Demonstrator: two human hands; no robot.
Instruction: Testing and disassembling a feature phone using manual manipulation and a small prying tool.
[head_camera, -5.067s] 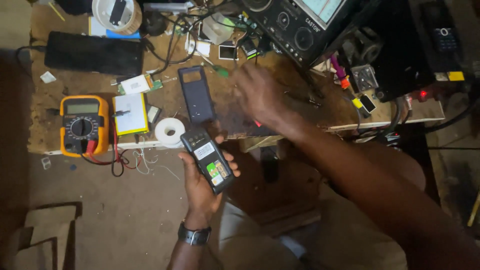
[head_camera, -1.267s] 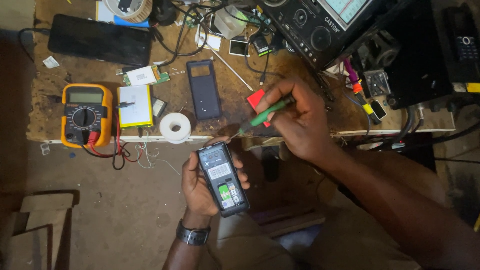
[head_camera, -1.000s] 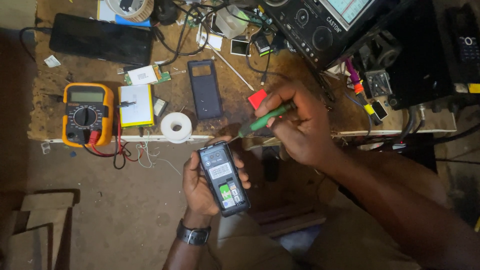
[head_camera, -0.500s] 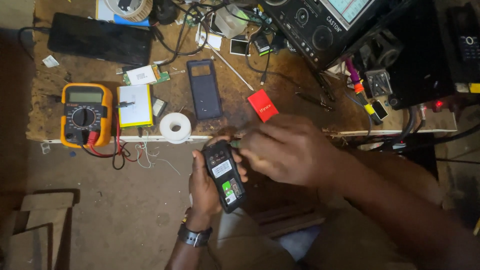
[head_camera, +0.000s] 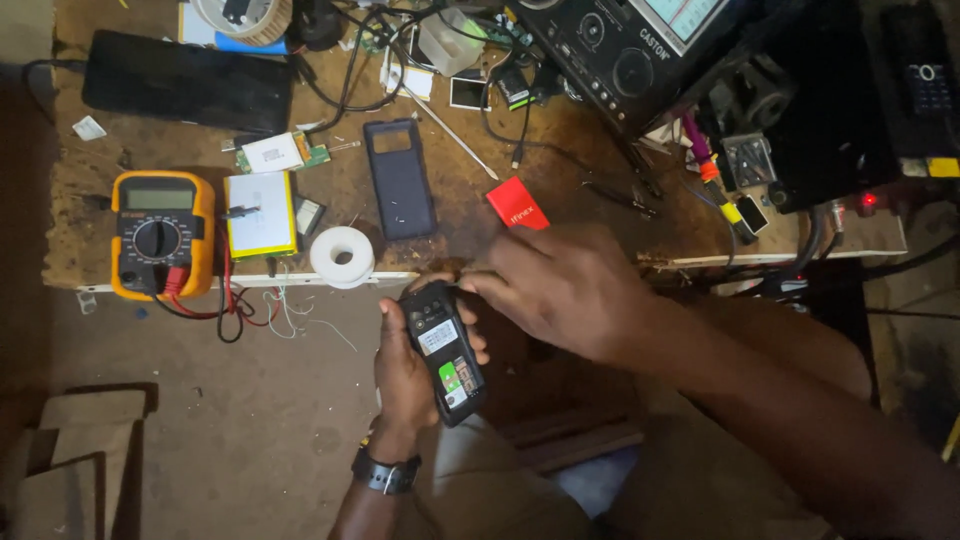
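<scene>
My left hand (head_camera: 400, 372) grips a small black phone (head_camera: 446, 352) with its back cover off, below the workbench's front edge. A white label and a green part show inside the phone. My right hand (head_camera: 565, 290) is pinched closed at the phone's top end. It covers the green screwdriver it was carrying, so only the fingertips touching the phone's top show. A dark watch (head_camera: 385, 472) sits on my left wrist.
On the wooden bench (head_camera: 90, 225) lie an orange multimeter (head_camera: 160, 232) with red and black leads, a flat white battery (head_camera: 260, 213), a white tape roll (head_camera: 342, 256), a dark phone cover (head_camera: 398, 178), a small red box (head_camera: 517, 203) and a black slab (head_camera: 190, 82). Test instruments (head_camera: 640, 50) stand back right.
My right hand took a green screwdriver from the bench and came down onto the phone's top end. The left hand raised the phone slightly towards the bench edge.
</scene>
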